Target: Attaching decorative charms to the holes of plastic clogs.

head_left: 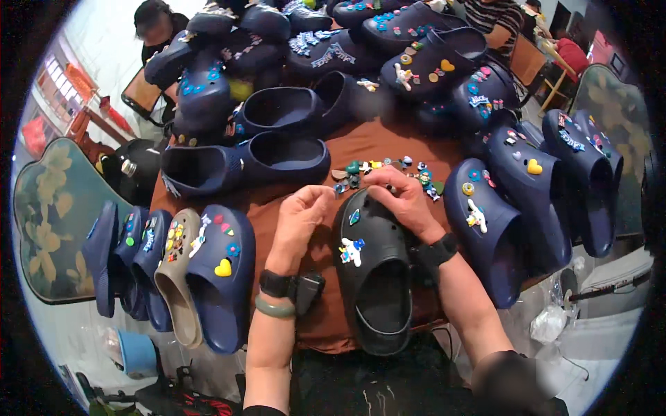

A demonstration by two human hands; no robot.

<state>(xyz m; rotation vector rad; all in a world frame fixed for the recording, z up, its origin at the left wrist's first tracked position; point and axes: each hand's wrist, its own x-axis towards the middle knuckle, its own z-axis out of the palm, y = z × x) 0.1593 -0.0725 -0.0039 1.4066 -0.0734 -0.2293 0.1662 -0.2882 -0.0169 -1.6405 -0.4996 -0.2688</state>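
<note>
A black clog lies toe-away in front of me. A white cartoon charm and a small blue-green charm are fixed on its upper. Left of the toe, my left hand is closed in a pinch, with a small blue shoe charm at its fingertips. My right hand curls over the clog's toe from the right and grips it, its fingertips partly hidden. Just beyond the toe, loose colourful charms lie in a pile.
Navy clogs with charms and one beige clog hang over the left edge of the brown-covered table. More navy clogs line the right edge and heap at the back. Two people sit beyond.
</note>
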